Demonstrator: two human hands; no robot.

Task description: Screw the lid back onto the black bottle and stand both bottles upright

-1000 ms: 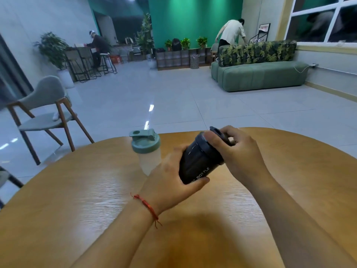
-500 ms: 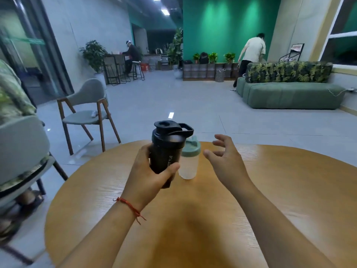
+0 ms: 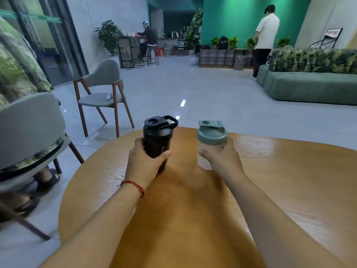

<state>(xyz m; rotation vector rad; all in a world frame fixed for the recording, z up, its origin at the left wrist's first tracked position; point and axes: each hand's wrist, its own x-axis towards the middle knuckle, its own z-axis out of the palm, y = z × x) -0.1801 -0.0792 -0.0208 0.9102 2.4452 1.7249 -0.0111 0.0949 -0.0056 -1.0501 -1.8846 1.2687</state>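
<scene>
The left hand [image 3: 144, 163] is gripping the lidded black plastic shaker bottle [image 3: 157, 141], upright on the round wooden table [image 3: 289, 180]. The right hand [image 3: 222, 159] is clasping the frosted green-capped bottle [image 3: 209, 145], upright alongside. Task appears nearly complete; release is remaining.

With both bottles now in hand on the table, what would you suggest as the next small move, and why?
Probably let go with both hands. The black bottle has its lid on and stands upright in the left hand; the clear bottle stands upright in the right hand on the table.
</scene>
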